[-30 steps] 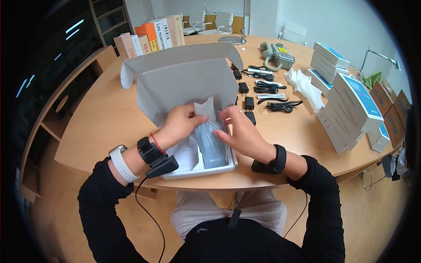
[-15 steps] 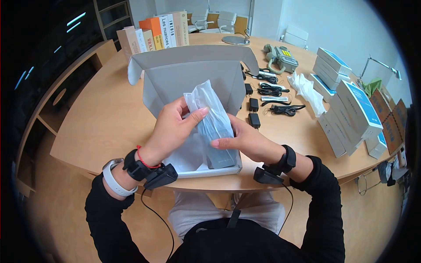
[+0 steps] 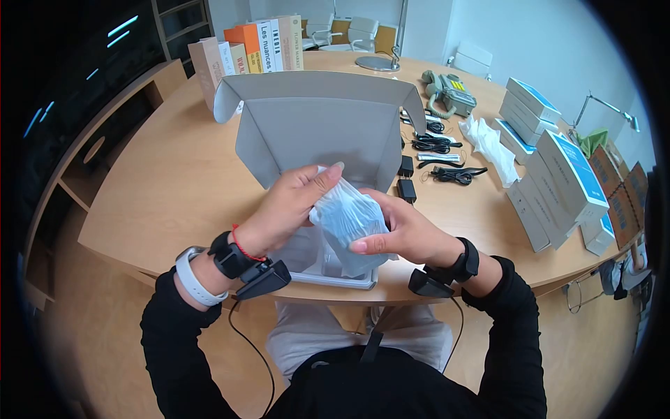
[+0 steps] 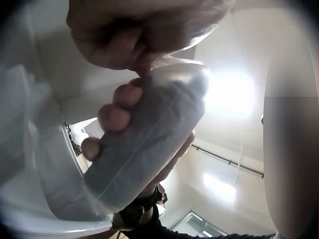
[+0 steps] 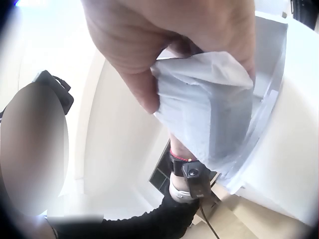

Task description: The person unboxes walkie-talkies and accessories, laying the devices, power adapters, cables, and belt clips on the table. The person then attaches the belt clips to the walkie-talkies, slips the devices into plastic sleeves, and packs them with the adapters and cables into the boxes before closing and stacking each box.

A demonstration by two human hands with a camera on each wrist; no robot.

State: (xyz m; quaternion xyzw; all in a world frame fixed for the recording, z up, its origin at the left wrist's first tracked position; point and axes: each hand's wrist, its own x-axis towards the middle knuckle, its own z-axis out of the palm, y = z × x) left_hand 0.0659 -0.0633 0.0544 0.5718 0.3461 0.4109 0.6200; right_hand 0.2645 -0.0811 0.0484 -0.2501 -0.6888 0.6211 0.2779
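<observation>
A dark object in a translucent white sleeve (image 3: 352, 222) is held tilted above the front of an open white box (image 3: 317, 133). The left hand (image 3: 289, 202) pinches the sleeve's upper end between thumb and fingers. Around the lower right side curls the right hand (image 3: 412, 227), its thumb across the front. In the left wrist view the right hand's fingertips (image 4: 117, 112) wrap the edge of the sleeved object (image 4: 149, 134). The right wrist view has the right hand (image 5: 174, 35) gripping the wrapped object (image 5: 204, 109). White molded compartments show inside the box, partly hidden by the hands.
Black chargers (image 3: 406, 190) and coiled cables (image 3: 457, 174) lie right of the box. Beyond them are crumpled white wrapping (image 3: 488, 146), a telephone (image 3: 450, 94) and stacked white boxes (image 3: 558, 188). Books (image 3: 262, 49) stand at the back left.
The wrapped object has been lifted from the box and tipped, its sleeve now bunched. My right hand has closed around it. The box has shifted slightly in view.
</observation>
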